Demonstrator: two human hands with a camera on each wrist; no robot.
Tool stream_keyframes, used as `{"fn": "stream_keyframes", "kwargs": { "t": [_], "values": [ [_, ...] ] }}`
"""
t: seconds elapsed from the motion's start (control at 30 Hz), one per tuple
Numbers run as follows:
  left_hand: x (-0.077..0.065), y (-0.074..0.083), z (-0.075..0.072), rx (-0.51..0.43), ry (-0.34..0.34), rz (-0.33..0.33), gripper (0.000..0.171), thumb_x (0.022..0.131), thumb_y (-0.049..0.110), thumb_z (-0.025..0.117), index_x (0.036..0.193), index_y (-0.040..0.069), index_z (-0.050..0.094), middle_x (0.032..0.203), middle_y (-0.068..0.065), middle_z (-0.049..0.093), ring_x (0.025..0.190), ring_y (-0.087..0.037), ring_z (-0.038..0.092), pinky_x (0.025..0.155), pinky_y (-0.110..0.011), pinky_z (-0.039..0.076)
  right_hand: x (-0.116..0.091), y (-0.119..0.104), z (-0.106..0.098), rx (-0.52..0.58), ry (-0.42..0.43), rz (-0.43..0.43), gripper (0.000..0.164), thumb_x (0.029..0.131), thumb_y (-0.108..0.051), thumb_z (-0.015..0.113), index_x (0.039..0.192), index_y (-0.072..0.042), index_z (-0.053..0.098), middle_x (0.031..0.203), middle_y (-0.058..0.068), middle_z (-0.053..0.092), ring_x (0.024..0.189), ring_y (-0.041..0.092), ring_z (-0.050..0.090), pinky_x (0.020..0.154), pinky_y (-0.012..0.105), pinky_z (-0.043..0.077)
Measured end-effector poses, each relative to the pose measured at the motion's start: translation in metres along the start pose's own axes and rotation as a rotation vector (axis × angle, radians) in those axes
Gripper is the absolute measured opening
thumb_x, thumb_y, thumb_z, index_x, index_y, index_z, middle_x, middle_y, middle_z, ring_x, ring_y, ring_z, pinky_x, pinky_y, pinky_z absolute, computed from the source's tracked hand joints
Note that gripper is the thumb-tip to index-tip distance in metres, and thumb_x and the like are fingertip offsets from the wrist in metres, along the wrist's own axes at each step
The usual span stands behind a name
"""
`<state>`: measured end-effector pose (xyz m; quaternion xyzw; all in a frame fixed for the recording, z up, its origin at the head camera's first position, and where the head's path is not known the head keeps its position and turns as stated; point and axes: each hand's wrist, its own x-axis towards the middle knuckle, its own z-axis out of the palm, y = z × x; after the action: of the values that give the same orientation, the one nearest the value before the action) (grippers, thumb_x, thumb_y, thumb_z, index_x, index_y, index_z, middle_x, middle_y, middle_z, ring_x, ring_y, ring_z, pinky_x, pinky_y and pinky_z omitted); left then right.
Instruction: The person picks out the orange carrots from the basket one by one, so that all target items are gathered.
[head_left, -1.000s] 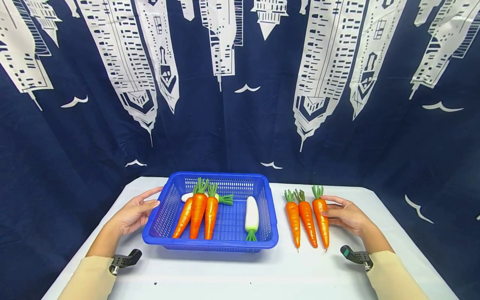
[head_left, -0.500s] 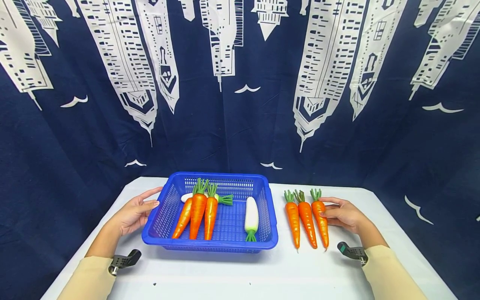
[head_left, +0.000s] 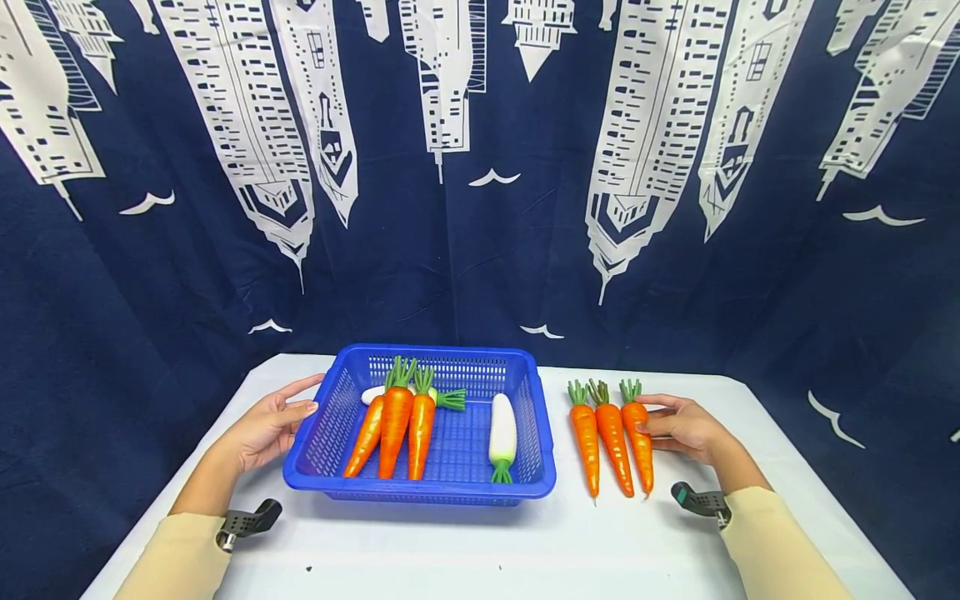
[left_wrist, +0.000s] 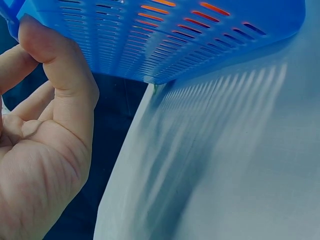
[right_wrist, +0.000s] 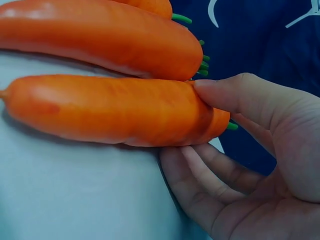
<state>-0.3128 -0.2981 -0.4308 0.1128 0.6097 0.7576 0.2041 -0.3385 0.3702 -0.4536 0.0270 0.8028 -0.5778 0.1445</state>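
The blue basket (head_left: 420, 487) stands on the white tabletop (head_left: 405, 558). At its left side the left hand (head_left: 273, 421) has its grip clamped on the rim, thumb and fingers pinching the edge. To the right of the basket, and apart from it, three carrots lie side by side, leafy ends towards the back. The right hand (head_left: 686, 429) has its grip clamped on the outer carrot (head_left: 642, 450), the farthest of the three from the basket; it pinches it near the leafy end, and this carrot rests just beside the middle carrot (head_left: 615, 450). The inner carrot (head_left: 586, 446) is nearest the basket.

Inside the basket, towards its left, three more carrots (head_left: 396, 433) lean close together, partly covering a white radish (head_left: 370, 395) whose green leaves point right. A second white radish (head_left: 502, 429) lies at the right of the basket, leaves towards its front wall. Behind the basket hangs a navy cloth (head_left: 480, 250) printed with upside-down white buildings.
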Motion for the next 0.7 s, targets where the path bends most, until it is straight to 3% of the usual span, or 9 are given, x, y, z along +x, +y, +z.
{"fn": "stream_keyframes", "kwargs": {
  "t": [0.7],
  "values": [
    [0.0009,0.0004,-0.0013,0.013,0.019,-0.011,0.067,0.108,0.008,0.048,0.164,0.013,0.012,0.117,-0.001,0.072,0.098,-0.015,0.075,0.087,-0.034,0.063,-0.0028,-0.0019,-0.0006,-0.010,0.025,0.018,0.077,0.091,-0.014,0.078,0.154,0.003,0.037,0.148,0.032,0.051,0.105,0.019,0.070,0.094,0.046,0.061]
  ]
}}
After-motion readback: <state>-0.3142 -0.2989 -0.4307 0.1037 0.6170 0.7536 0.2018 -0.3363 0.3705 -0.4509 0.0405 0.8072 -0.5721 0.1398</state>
